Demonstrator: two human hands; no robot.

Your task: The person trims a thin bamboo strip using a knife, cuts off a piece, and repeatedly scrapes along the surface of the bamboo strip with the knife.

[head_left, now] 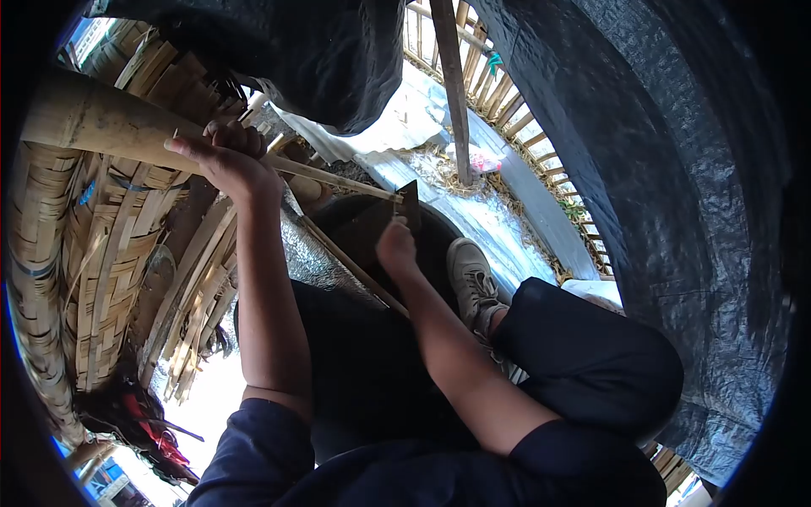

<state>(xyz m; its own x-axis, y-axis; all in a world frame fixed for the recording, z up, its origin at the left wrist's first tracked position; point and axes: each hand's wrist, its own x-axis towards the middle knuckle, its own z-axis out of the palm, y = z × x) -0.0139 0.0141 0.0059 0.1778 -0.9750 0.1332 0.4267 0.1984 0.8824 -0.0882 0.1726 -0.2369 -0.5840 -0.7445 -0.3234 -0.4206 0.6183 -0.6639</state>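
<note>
My left hand (236, 162) is closed around a thin bamboo strip (334, 176), close to a thick bamboo pole (110, 122). The strip slants down to the right, and its far end meets a dark, broad-ended blade (409, 205). My right hand (397, 247) is closed just below that blade, apparently on its handle, which the fingers mostly hide. Beneath my right hand is a dark round container (439, 226). A second thin stick (351, 266) lies slanted between my forearms.
Woven bamboo panels (118, 279) stand at the left. Dark plastic sheeting (676, 169) hangs at the right and overhead. A wooden post (452, 93) stands before a slatted bamboo fence (515, 110). My shoe (473, 275) is beside the container.
</note>
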